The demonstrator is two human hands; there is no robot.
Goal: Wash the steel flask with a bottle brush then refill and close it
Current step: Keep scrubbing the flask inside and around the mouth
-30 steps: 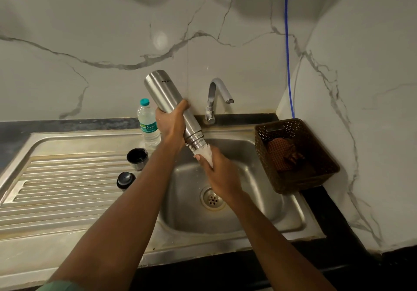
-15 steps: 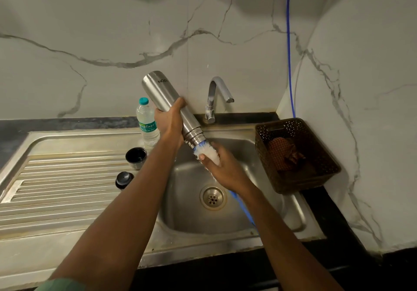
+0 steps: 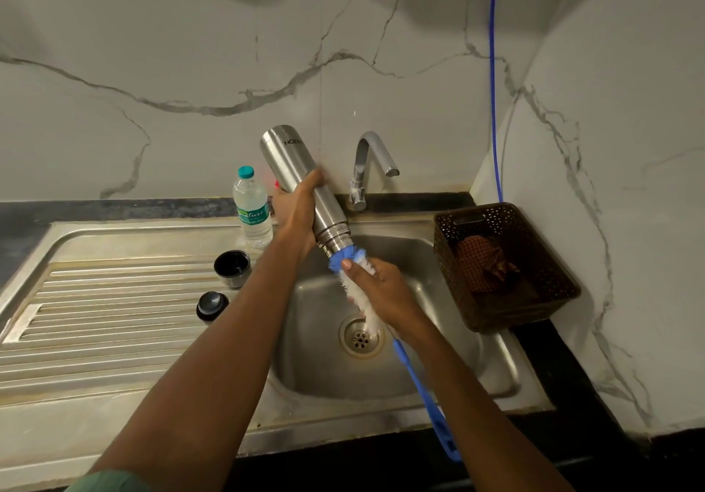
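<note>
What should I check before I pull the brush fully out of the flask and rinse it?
1. Left hand grips steel flask at mid-body: ok.
2. Flask mouth tilted down over sink: ok.
3. Right hand holds bottle brush by its bristles: ok.
4. Water running from tap: not ok, no stream visible.
5. Flask inside clean: cannot tell.
6. Open dark cap and dark stopper on drainboard: ok.

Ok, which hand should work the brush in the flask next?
Right. The left hand holds the steel flask tilted over the sink; the right hand grips the bottle brush at its mouth.
</note>
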